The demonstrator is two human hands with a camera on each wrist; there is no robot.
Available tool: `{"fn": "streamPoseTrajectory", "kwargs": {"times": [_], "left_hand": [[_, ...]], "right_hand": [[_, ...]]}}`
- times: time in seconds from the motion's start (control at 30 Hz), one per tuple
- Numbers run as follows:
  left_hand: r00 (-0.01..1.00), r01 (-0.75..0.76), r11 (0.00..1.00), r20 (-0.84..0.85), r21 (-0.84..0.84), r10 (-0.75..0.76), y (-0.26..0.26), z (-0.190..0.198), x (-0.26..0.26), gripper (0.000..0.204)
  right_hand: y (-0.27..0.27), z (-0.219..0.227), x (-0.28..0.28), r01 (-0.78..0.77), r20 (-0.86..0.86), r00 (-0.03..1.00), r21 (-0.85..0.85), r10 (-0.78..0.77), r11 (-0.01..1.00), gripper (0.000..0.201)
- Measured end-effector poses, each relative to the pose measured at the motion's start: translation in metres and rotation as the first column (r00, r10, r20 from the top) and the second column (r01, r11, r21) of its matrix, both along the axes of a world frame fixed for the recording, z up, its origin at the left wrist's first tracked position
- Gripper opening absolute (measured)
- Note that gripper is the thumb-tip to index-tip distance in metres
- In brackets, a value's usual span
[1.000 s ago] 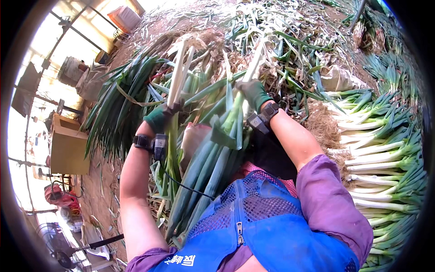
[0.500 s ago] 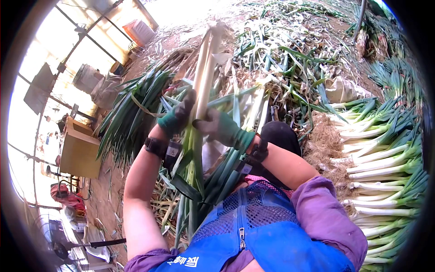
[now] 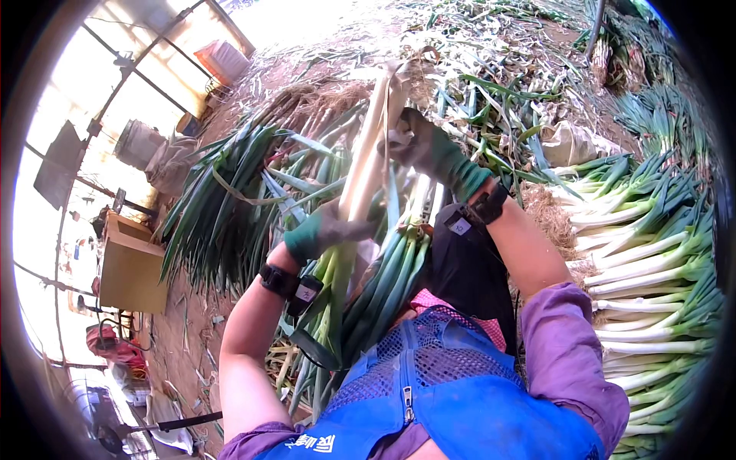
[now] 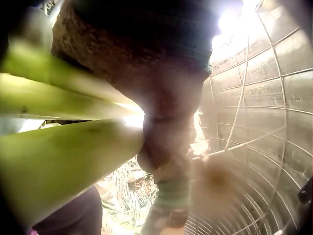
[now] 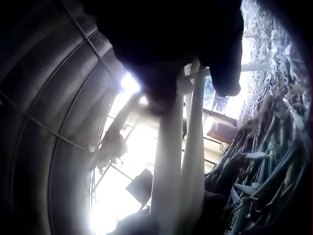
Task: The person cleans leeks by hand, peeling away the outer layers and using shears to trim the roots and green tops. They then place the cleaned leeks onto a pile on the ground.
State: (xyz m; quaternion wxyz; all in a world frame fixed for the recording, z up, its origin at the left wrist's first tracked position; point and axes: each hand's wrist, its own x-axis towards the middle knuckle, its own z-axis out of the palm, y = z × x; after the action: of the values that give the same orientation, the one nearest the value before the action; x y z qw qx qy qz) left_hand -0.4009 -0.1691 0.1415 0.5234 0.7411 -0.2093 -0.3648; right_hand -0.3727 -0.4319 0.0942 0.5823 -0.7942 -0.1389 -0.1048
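My gloved left hand [image 3: 335, 228] grips a small bunch of leeks [image 3: 362, 178] around the lower part of their white shanks. The roots point up and away, and the green leaves hang toward my lap. Beside the upper shanks, my gloved right hand [image 3: 431, 149] pinches a pale strip of outer skin [image 3: 398, 138]. In the left wrist view the thick green stalks [image 4: 68, 152] run out of my fist. White shanks [image 5: 168, 166] pass close by my dark right fingers in the right wrist view. More leeks [image 3: 395, 264] lie across my lap.
A heap of untrimmed leeks [image 3: 222, 199] lies at the left. Rows of clean white leeks [image 3: 636, 268] line the right side. Peeled leaves and skins [image 3: 498, 69] litter the ground ahead. A cardboard box [image 3: 132, 268] and a pale sack [image 3: 579, 144] are farther out.
Both hands first held separate leeks; these came together in my left hand. My right hand then moved up and right along the shanks toward the roots and took a strip of skin.
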Motion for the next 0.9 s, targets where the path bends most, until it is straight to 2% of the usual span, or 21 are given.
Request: {"fn": "streamPoseTrajectory", "kwargs": {"times": [0.03,0.07,0.1,0.13,0.2,0.23,0.27,0.3,0.33,0.37,0.4,0.47,0.5,0.53,0.6,0.63,0.67,0.7,0.8,0.83,0.9], "left_hand": [[1.000,-0.019,1.000,-0.023,0.009,0.019,0.001,-0.002,-0.001,0.052],[0.998,-0.039,0.999,-0.045,0.017,0.039,0.002,-0.004,-0.002,0.053],[0.999,-0.038,0.998,0.013,0.047,0.037,0.004,-0.005,-0.003,0.056],[0.999,-0.032,0.997,0.038,0.065,0.030,0.008,-0.008,-0.003,0.056],[0.997,-0.019,0.994,0.081,0.104,0.010,0.017,-0.022,0.000,0.056],[0.996,-0.032,0.993,0.081,0.115,0.023,0.018,-0.027,0.001,0.058],[0.996,-0.033,0.992,0.088,0.121,0.023,0.021,-0.031,0.000,0.057],[0.995,-0.035,0.991,0.100,0.126,0.023,0.020,-0.030,-0.001,0.056],[0.993,-0.037,0.991,0.114,0.132,0.022,0.020,-0.030,-0.001,0.055],[0.993,-0.025,0.988,0.117,0.152,0.008,0.024,-0.035,0.000,0.054],[0.993,-0.013,0.985,0.119,0.172,-0.008,0.029,-0.040,0.001,0.052],[0.995,-0.011,0.985,0.104,0.175,-0.008,0.034,-0.050,0.004,0.051],[0.997,-0.019,0.987,0.083,0.160,0.006,0.033,-0.048,0.002,0.051],[0.998,-0.029,0.989,0.066,0.143,0.019,0.031,-0.047,0.002,0.051],[0.997,-0.001,0.988,0.080,0.155,-0.011,0.027,-0.051,0.001,0.051],[0.996,0.011,0.987,0.087,0.162,-0.026,0.024,-0.052,0.000,0.052],[0.994,0.022,0.985,0.100,0.172,-0.039,0.019,-0.050,-0.004,0.052],[0.992,0.031,0.983,0.113,0.181,-0.052,0.014,-0.045,-0.008,0.051],[0.989,0.020,0.983,0.140,0.184,-0.047,0.016,-0.052,-0.010,0.053],[0.984,0.012,0.983,0.171,0.183,-0.044,0.019,-0.059,-0.009,0.053],[0.983,0.004,0.984,0.178,0.176,-0.036,0.019,-0.062,-0.008,0.054]], "right_hand": [[-0.001,-0.004,-0.001,-0.043,-0.120,0.991,0.135,0.059,0.990,0.036],[-0.006,-0.007,0.000,0.013,-0.006,1.000,0.020,-0.013,1.000,0.028],[-0.013,-0.008,0.004,0.079,0.117,0.991,-0.089,-0.069,0.993,0.023],[-0.019,-0.008,0.007,0.158,0.242,0.964,-0.184,-0.111,0.970,0.020],[-0.038,0.000,0.017,0.373,0.346,0.892,-0.205,-0.290,0.905,0.032],[-0.042,-0.001,0.025,0.559,0.468,0.775,-0.193,-0.425,0.807,0.028],[-0.057,0.000,0.028,0.624,0.398,0.765,-0.263,-0.506,0.736,0.026],[-0.078,-0.006,0.045,0.699,0.555,0.648,-0.162,-0.521,0.696,0.025],[-0.081,0.015,0.032,0.738,0.307,0.652,-0.048,-0.693,0.673,0.022],[-0.108,0.008,0.044,0.689,0.195,0.687,0.129,-0.700,0.713,0.023],[-0.122,0.019,0.045,0.631,0.085,0.727,0.306,-0.681,0.712,0.023],[-0.127,0.018,0.037,0.381,0.196,0.888,0.195,-0.416,0.904,0.027],[-0.117,0.028,0.021,0.242,0.231,0.936,0.128,-0.266,0.962,0.031],[-0.096,0.040,0.012,0.228,0.014,0.974,0.008,-0.228,0.974,0.052],[-0.061,0.028,0.009,-0.002,0.208,0.978,-0.054,0.013,0.999,0.068],[-0.050,0.017,0.017,0.214,0.350,0.930,-0.278,-0.109,0.936,0.072],[-0.043,0.003,0.026,0.436,0.508,0.842,-0.445,-0.180,0.782,0.076],[-0.041,0.001,0.033,0.492,0.569,0.801,-0.445,-0.189,0.748,0.061],[-0.046,0.000,0.030,0.441,0.457,0.862,-0.463,-0.219,0.768,0.037],[-0.045,-0.006,0.032,0.511,0.565,0.786,-0.365,-0.252,0.778,0.020],[-0.052,-0.007,0.032,0.550,0.619,0.756,-0.424,-0.213,0.719,0.018]]}}
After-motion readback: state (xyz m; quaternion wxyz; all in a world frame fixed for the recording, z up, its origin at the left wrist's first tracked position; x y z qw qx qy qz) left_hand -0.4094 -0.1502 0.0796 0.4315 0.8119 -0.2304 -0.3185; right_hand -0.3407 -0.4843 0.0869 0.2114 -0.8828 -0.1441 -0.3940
